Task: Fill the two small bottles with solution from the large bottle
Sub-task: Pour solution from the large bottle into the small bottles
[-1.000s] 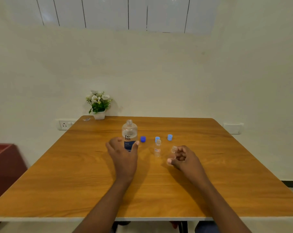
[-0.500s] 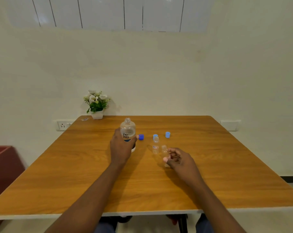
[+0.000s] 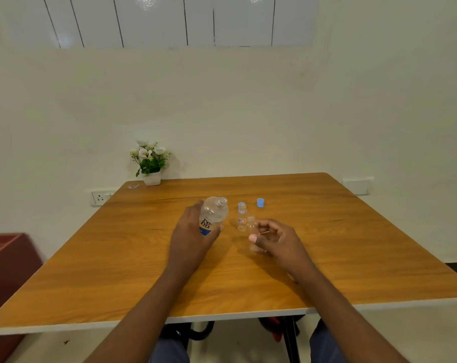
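The large clear bottle (image 3: 213, 214), uncapped and with a blue-and-white label, is lifted off the table and tilted to the right, with my left hand (image 3: 193, 237) gripped around its lower half. My right hand (image 3: 273, 238) holds a small clear bottle (image 3: 251, 223) upright by its body, just right of the large bottle's mouth. The second small bottle (image 3: 242, 220) stands uncapped on the wooden table (image 3: 353, 244) between the two hands. One light blue cap (image 3: 260, 202) lies behind; another light blue cap (image 3: 241, 204) sits right behind the standing small bottle.
A white pot of flowers (image 3: 151, 163) stands at the table's far left edge by the wall. A wall socket (image 3: 100, 197) is left of the table. A dark red box (image 3: 4, 271) sits on the floor to the left.
My left hand closed on the large bottle, lifted it and tilted its mouth to the right. My right hand brought its small bottle left, toward the large one. The dark blue cap is now hidden.
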